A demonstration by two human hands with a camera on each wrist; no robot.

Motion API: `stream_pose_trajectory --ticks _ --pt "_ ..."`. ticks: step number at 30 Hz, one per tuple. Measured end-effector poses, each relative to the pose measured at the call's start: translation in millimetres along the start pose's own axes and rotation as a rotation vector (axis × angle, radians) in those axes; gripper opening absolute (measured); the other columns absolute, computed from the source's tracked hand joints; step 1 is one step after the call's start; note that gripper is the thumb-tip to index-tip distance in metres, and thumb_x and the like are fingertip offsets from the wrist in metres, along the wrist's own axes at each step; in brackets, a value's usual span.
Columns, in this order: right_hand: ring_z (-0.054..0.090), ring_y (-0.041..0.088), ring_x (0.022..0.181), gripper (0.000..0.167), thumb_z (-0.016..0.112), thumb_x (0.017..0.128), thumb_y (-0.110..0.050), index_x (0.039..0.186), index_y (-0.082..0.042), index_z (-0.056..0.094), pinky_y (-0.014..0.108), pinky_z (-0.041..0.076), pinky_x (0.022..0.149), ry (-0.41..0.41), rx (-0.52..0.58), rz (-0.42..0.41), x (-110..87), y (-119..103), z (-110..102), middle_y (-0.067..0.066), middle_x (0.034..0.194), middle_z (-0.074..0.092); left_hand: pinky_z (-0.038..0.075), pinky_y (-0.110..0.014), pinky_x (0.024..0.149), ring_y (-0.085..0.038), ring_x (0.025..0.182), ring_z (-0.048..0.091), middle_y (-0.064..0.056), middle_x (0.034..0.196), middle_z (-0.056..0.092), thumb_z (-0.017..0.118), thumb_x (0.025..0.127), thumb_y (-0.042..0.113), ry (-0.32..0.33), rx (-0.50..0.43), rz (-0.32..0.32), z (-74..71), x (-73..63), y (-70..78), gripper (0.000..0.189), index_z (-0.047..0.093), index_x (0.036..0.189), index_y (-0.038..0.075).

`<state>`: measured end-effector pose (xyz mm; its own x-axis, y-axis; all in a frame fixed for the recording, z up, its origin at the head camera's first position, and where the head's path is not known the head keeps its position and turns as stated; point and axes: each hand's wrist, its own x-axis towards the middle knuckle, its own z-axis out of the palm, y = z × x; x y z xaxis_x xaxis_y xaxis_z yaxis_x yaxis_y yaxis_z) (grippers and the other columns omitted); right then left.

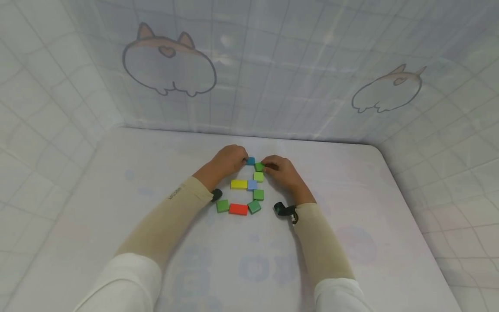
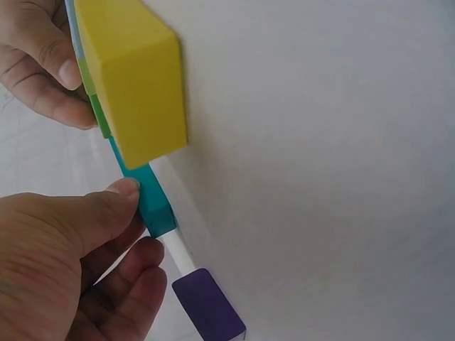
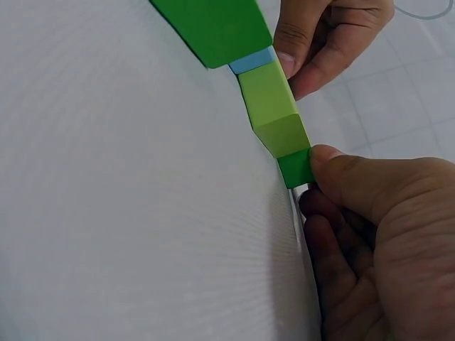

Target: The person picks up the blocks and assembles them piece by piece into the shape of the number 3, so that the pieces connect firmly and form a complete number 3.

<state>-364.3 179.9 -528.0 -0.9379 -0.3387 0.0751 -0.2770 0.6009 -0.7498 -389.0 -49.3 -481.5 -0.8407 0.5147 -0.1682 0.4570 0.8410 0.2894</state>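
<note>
My left hand (image 1: 229, 161) pinches a teal-blue block (image 1: 251, 161) at the far end of a row of coloured blocks. Its thumb lies along the block's side in the left wrist view. Just right of that, my right hand (image 1: 282, 173) grips a green block (image 1: 259, 167) between thumb and fingers. A light-green block (image 1: 258, 177) comes nearer, then a light-blue one (image 1: 252, 185) with a yellow block (image 1: 239, 184) at its left. A purple block (image 2: 209, 304) lies beyond the teal one in the left wrist view; the left hand hides it from the head view.
Closer in are a green block (image 1: 258, 195), a tilted green block (image 1: 254, 206), a red block (image 1: 238, 209) and another green block (image 1: 222, 206). Everything lies on a pale padded surface (image 1: 218, 268). Behind rises a tiled-pattern wall (image 1: 269, 86) with cartoon drawings.
</note>
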Motion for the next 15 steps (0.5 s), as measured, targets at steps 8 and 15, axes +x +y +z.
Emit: stream_pose_trajectory --ticks 8,15 --pt "0.061 0.014 0.114 0.02 0.068 0.096 -0.022 0.115 -0.016 0.072 0.034 0.05 0.1 0.0 0.001 -0.014 0.1 -1.4 -1.1 -0.003 0.121 0.067 0.05 -0.037 0.101 -0.022 0.111 0.062 -0.006 0.123 0.069 0.063 0.099 0.015 0.021 -0.002 -0.002 -0.1 0.9 0.0 0.026 0.07 0.122 0.007" --pt "0.06 0.015 0.117 0.022 0.068 0.096 -0.022 0.116 -0.016 0.072 0.035 0.048 0.103 -0.017 0.019 0.008 -0.6 -4.2 -0.8 -0.003 0.124 0.065 0.049 -0.039 0.104 -0.023 0.116 0.061 -0.006 0.126 0.068 0.062 0.099 0.012 0.017 -0.008 -0.013 0.2 1.5 0.2 0.027 0.069 0.124 0.007"
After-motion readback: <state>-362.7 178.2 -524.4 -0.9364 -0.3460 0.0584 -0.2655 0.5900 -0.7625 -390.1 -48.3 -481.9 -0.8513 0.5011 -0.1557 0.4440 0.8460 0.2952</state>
